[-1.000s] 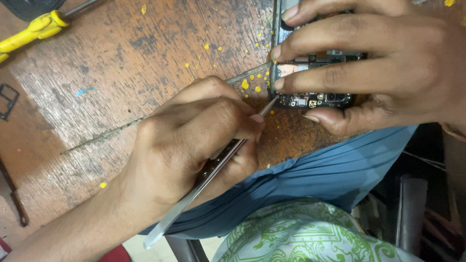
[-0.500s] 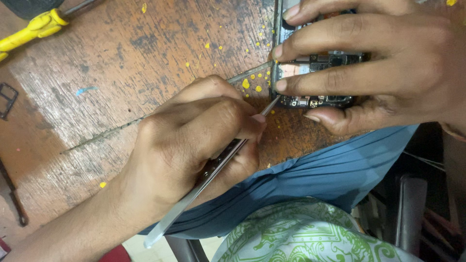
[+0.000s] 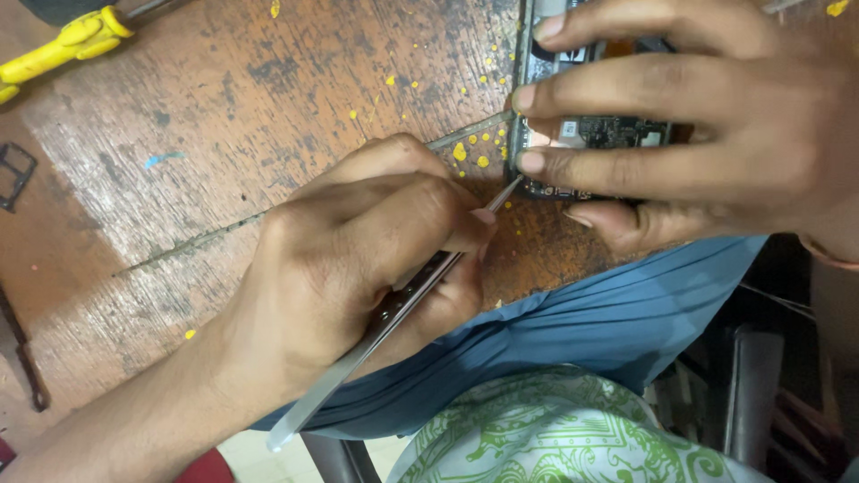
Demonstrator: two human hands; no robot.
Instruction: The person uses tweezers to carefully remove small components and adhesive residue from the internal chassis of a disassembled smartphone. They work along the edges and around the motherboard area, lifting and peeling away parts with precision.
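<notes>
Both hands grip firmly: left hand (image 3: 358, 268) pinches tweezers (image 3: 376, 326), right hand (image 3: 680, 125) clamps opened phone (image 3: 591, 134).

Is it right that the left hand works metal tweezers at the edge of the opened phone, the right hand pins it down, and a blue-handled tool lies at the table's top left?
Not quite: the tool at the wooden table's top left is yellow-handled, as the head view shows. The left hand does work the tweezers at the phone, pinned by the right hand.

phone (image 3: 595, 134) on table (image 3: 268, 116) – tweezers (image 3: 394, 309) at its left edge
</notes>
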